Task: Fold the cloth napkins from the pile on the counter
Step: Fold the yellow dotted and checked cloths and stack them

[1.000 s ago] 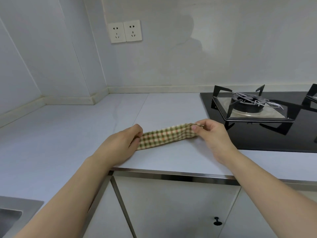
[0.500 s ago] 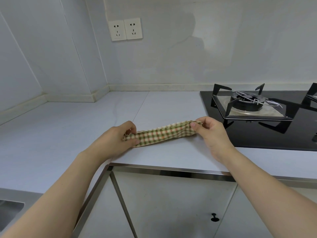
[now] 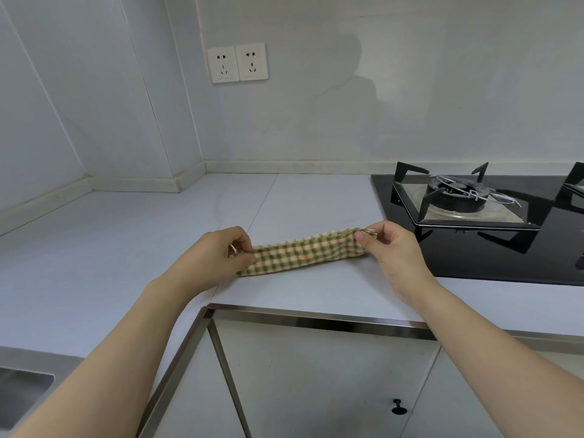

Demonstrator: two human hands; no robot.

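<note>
The wall [image 3: 379, 90] rises well beyond both hands, pale and bare but for a faint shadow on it. The counter [image 3: 110, 248] spreads under and around the hands, white, turning a corner on the left hand's side; its metal edge runs just nearer the person than the hands. Below that edge are the cabinet doors [image 3: 316, 390], under the forearms, and one carries a small dark knob [image 3: 397, 406] below the right forearm. The hob [image 3: 474, 257] is black glass set into the counter, just beyond and to the outer side of the right hand, close to its knuckles. On it stands a burner [image 3: 455, 199] under a black pan support, farther off than the right hand. A sink [image 3: 22, 396] shows only a corner, beside the left forearm, on its outer side. Two sockets [image 3: 237, 62] sit on the wall, high above the left hand.

The left hand [image 3: 215, 259] is curled, thumb and fingers pinching one end of the napkin [image 3: 303, 254]. The right hand [image 3: 395, 251] pinches the other end between thumb and forefinger, its other fingers bent. The napkin, checked green, cream and orange, is folded to a narrow strip and stretched between the two hands, its lower edge touching the counter, the right end held a little higher than the left.
</note>
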